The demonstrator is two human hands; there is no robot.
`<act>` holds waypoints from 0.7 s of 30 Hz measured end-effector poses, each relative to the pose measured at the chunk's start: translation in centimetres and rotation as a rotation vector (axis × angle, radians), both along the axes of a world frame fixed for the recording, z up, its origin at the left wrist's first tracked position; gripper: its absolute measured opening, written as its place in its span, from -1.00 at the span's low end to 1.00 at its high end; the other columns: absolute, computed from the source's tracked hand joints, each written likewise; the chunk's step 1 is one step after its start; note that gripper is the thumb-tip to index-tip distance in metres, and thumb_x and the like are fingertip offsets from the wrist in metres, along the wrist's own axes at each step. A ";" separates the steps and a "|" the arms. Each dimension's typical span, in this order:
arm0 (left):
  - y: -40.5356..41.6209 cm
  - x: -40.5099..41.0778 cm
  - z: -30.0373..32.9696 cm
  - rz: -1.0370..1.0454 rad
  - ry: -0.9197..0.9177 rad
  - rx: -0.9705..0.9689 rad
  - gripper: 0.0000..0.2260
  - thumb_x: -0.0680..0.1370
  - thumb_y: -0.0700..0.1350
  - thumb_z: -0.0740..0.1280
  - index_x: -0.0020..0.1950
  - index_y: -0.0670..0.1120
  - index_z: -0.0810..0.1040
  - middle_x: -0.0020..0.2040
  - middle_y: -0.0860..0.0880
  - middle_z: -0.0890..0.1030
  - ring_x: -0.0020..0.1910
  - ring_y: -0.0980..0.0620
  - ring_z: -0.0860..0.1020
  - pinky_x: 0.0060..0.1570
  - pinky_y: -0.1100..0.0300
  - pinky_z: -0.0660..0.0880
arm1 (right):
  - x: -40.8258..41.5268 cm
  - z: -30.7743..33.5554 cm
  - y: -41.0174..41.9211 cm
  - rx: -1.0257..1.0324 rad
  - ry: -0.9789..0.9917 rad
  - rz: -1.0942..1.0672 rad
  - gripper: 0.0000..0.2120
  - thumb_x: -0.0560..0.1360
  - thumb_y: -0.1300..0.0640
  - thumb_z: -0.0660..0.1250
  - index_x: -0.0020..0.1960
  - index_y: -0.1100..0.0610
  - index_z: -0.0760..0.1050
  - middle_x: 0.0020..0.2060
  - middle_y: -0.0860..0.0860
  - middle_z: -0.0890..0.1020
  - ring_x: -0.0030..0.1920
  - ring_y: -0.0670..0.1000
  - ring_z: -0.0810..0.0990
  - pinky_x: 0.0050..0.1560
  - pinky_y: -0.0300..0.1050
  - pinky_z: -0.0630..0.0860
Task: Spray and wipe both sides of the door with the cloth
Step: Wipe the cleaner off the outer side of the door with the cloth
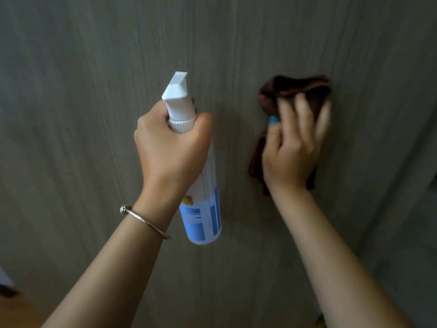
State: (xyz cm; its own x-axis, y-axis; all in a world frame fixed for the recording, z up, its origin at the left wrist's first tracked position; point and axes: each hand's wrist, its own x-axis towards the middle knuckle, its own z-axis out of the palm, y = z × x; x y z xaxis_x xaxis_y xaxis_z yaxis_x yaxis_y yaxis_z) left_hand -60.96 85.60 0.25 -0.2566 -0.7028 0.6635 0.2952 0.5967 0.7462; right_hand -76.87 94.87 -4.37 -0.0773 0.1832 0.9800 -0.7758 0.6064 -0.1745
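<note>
Door (94,114) bare leftward — spray bottle (203,209) blocks the middle.

The door (71,114) fills nearly the whole frame, a flat grey-brown surface with fine vertical wood grain. The bottle (203,204) is at centre, upright and slightly tilted, white with a blue label low on its body and a white spray head at the top pointing toward the door. The cloth (290,88) is dark brown and bunched, at the upper right of the frame against the door, with a loose end hanging down lower; its edges are blurred
</note>
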 end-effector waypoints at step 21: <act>-12.9 14.7 -1.8 0.152 0.015 -0.014 -0.92 0.37 -0.11 0.34 -0.17 -0.01 0.60 -0.22 -0.03 0.60 -0.24 0.14 0.52 -0.20 0.21 0.50 | 7.9 -9.1 -12.7 -0.039 -0.080 -0.104 -0.68 0.64 0.02 0.16 0.25 0.10 0.59 0.27 0.16 0.58 0.36 0.38 0.34 0.33 0.24 0.34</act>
State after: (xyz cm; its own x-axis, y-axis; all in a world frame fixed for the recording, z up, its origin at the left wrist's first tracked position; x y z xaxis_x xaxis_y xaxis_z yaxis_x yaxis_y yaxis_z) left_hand -46.30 72.74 -1.55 -0.1380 -0.7234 0.6765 0.2122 0.6456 0.7336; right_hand -68.99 82.15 -13.52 -0.1332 0.2316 0.9637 -0.6921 0.6742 -0.2577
